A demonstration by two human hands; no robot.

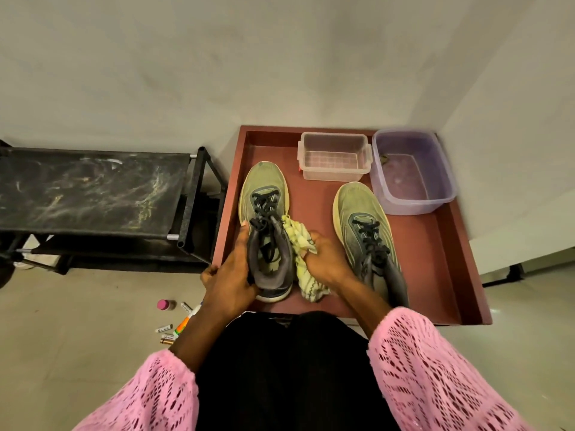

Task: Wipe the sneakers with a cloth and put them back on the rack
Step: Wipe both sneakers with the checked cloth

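We are looking down at a shallow, rectangular red-brown tray point(441, 269) at the frame's centre right. Two yellow-green mesh sneakers are lying in it, long axes running up the frame, toes pointing away. Our left hand point(230, 275) is gripping the grey padded heel collar of the left sneaker point(264, 194). Our right hand point(326, 259), fingers curled, is bunching a crumpled, striped yellow cloth point(303, 244) against that sneaker's right side. The right sneaker point(361, 213) is sitting just beside this hand. A scuffed black rack point(93, 194) is standing at the left.
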